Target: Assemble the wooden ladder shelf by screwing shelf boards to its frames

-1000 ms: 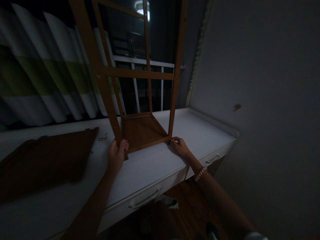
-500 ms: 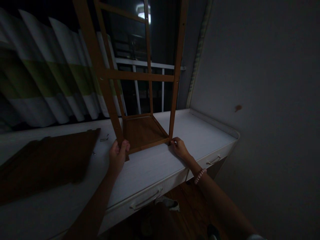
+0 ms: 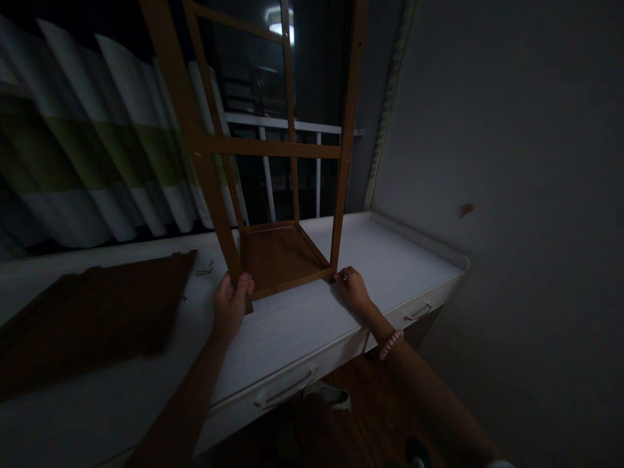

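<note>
A tall brown wooden rack frame (image 3: 275, 148) stands upright on the white desk, with a wooden panel (image 3: 283, 257) low between its posts. My left hand (image 3: 231, 305) is closed around the foot of the near left post, thumb on its front side. At the bottom of the near right post, my right hand (image 3: 351, 286) is closed in a pinch. A small shiny bit shows between those fingers, too small and dark to name. Several screws (image 3: 205, 270) lie on the desk left of the frame, and a single small screw (image 3: 185, 299) lies nearer.
Loose brown wooden boards (image 3: 97, 312) lie on the desk at left. The white desk (image 3: 400, 253) has a raised rim against the right wall and drawers with handles (image 3: 287, 390) in front. Behind are a striped curtain (image 3: 117, 149) and a dark window with white bars. A shoe (image 3: 329, 394) is below.
My right hand has turned slightly at the post's foot, and its fingers have shifted a little. My left hand keeps its hold, and the frame stays in place.
</note>
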